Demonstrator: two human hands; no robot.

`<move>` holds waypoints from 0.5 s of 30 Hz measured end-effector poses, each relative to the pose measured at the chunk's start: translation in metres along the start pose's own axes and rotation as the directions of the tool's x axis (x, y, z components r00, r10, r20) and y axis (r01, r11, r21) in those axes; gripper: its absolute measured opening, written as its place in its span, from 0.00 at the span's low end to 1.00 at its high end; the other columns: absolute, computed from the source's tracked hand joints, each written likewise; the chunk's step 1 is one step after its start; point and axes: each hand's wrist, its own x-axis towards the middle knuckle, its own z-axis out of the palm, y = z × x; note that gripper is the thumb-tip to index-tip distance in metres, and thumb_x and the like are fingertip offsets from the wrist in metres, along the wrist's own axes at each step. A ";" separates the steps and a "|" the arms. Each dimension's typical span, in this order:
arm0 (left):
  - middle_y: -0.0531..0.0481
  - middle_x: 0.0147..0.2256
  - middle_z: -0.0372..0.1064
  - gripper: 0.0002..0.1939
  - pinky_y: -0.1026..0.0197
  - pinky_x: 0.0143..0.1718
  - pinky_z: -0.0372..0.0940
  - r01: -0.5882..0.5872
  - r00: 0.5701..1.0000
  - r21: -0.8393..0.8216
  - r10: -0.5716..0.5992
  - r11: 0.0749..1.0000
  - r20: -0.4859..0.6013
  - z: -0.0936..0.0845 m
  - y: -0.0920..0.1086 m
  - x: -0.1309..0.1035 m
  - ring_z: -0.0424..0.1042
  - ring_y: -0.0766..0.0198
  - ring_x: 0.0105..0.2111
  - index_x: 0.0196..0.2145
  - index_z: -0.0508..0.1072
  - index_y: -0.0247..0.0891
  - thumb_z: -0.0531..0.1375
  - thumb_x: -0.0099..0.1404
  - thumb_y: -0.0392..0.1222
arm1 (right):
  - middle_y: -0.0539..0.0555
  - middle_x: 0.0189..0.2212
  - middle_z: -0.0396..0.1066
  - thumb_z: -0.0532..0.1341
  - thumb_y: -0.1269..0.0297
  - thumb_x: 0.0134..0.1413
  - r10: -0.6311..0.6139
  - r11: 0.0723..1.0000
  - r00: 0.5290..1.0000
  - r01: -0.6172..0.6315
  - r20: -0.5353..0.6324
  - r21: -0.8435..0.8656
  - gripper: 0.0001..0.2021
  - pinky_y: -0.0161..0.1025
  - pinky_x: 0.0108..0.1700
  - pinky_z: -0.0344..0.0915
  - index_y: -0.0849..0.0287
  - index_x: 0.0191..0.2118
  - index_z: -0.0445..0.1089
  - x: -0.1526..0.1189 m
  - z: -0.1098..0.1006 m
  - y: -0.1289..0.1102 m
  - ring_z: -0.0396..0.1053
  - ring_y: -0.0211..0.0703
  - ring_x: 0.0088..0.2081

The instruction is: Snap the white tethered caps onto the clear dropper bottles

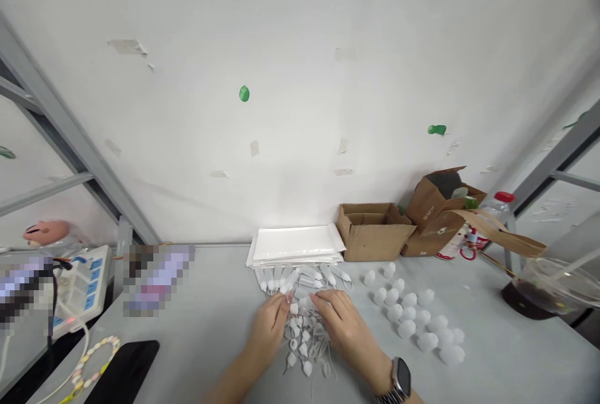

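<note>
Both hands are over the middle of the grey table, close to each other. My left hand (272, 323) has its fingertips pinched together by a small white cap (294, 308). My right hand (342, 321), with a watch on its wrist, has thumb and index finger closed near a clear plastic piece (307, 304); what exactly the fingers grip is too small to make out. Below the hands lies a pile of small white caps with strings (304, 349). Behind them are several clear tubes with white ends (309, 280).
White flat packets (295, 244) are stacked against the wall. An open cardboard box (377, 241) and a brown paper bag (429, 229) stand at the back right. White balls (407, 329), a drink cup (539, 297), a black phone (124, 373) and a power strip (94, 285) surround the work area.
</note>
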 end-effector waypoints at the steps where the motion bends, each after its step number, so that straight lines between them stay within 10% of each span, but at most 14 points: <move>1: 0.50 0.24 0.63 0.22 0.60 0.32 0.60 -0.001 1.000 0.011 0.001 1.000 0.004 0.001 -0.001 0.001 0.64 0.61 0.28 0.23 0.65 0.39 0.41 0.67 0.49 | 0.59 0.38 0.68 0.46 0.80 0.56 -0.001 1.000 1.000 0.001 0.003 -0.003 0.19 0.44 0.40 0.67 0.59 0.51 0.61 0.000 0.001 0.000 0.66 0.44 0.40; 15: 0.53 0.20 0.61 0.20 0.63 0.30 0.58 0.010 1.000 -0.008 -0.009 1.000 0.026 0.001 0.000 0.004 0.63 0.63 0.25 0.19 0.60 0.40 0.43 0.65 0.49 | 0.58 0.35 0.67 0.51 0.75 0.57 0.037 0.999 0.999 -0.037 0.008 0.009 0.11 0.46 0.38 0.66 0.62 0.46 0.61 0.000 0.008 0.001 0.64 0.46 0.37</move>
